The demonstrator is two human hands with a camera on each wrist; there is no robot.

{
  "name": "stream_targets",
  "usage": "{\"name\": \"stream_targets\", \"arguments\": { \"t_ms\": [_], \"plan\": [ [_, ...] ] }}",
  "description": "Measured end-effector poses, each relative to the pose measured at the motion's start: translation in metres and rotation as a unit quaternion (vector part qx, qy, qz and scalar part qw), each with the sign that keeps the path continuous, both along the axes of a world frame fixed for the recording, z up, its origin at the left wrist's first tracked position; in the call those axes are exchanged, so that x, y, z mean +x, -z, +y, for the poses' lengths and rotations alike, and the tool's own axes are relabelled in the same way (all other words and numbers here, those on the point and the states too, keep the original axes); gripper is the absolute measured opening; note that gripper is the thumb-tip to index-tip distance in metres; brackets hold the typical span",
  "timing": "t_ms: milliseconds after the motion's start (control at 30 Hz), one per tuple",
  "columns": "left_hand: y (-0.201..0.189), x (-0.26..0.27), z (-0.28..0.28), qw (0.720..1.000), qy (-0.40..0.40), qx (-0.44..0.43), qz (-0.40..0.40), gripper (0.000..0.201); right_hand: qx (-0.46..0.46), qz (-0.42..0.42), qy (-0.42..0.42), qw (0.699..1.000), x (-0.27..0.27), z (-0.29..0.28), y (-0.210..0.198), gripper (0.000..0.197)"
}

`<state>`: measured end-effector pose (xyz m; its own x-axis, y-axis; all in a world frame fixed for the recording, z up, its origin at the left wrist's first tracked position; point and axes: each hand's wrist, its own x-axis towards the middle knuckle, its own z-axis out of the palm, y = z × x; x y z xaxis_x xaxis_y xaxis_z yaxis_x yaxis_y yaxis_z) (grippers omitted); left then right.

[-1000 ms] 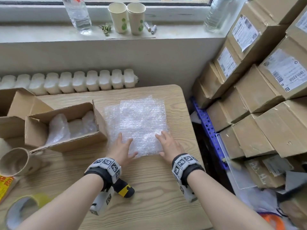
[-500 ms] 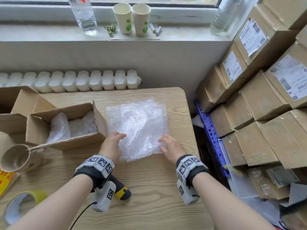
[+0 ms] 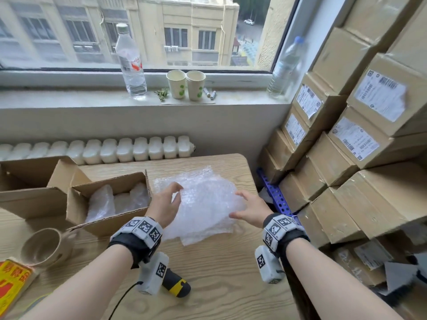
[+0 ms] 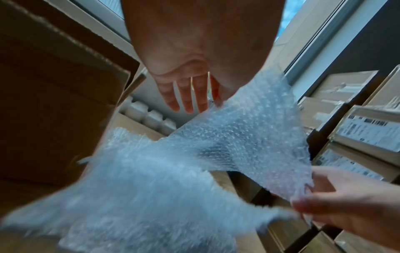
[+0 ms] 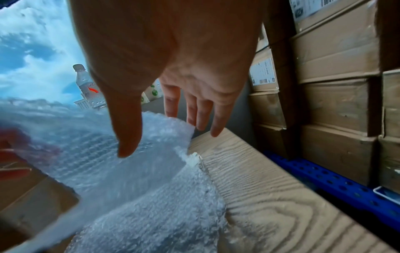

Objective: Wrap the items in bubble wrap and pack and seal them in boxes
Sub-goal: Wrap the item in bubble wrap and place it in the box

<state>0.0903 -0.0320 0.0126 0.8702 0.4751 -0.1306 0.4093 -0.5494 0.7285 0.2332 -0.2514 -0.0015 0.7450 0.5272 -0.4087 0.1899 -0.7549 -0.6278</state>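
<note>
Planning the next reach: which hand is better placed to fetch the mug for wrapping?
Probably left. The mug sits at the table's left edge, nearer the left hand; the right hand would cross over.

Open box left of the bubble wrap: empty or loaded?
Loaded. The box has its flaps up, and bubble-wrapped bundles sit inside; what they contain cannot be seen.

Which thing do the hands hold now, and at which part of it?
Both hold the top bubble wrap sheet: left hand pinches its left edge, right hand grips its right edge.
</note>
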Motion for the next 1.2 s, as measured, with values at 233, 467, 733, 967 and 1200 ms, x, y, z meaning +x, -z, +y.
{"name": "stream_targets", "arguments": {
  "t_ms": [233, 467, 733, 967, 1200],
  "plan": [
    [-0.052, 0.011, 0.013, 0.989, 0.001, -0.051, -0.139, 0.014, 0.11, -0.006, 0.069, 0.991, -0.005, 0.005, -0.02, 0.08],
    [-0.096, -0.002, 0.035, 0.956, -0.027, -0.196, -0.217, 0.019, 0.223, 0.058, 0.118, 0.966, -0.018, 0.032, -0.046, 0.059],
    [-0.095, -0.039, 0.077, 0.958, -0.08, -0.203, -0.184, 0.028, 0.332, 0.221, 0.175, 0.9, -0.051, 0.072, -0.046, 0.01],
    [-0.071, -0.088, 0.103, 0.962, -0.094, -0.196, -0.167, 0.087, 0.38, 0.258, 0.177, 0.87, -0.065, 0.1, -0.053, 0.025],
    [-0.076, -0.124, 0.129, 0.961, -0.149, -0.171, -0.158, 0.025, 0.289, 0.127, -0.032, 0.948, -0.089, 0.144, -0.071, 0.052]
  ]
}}
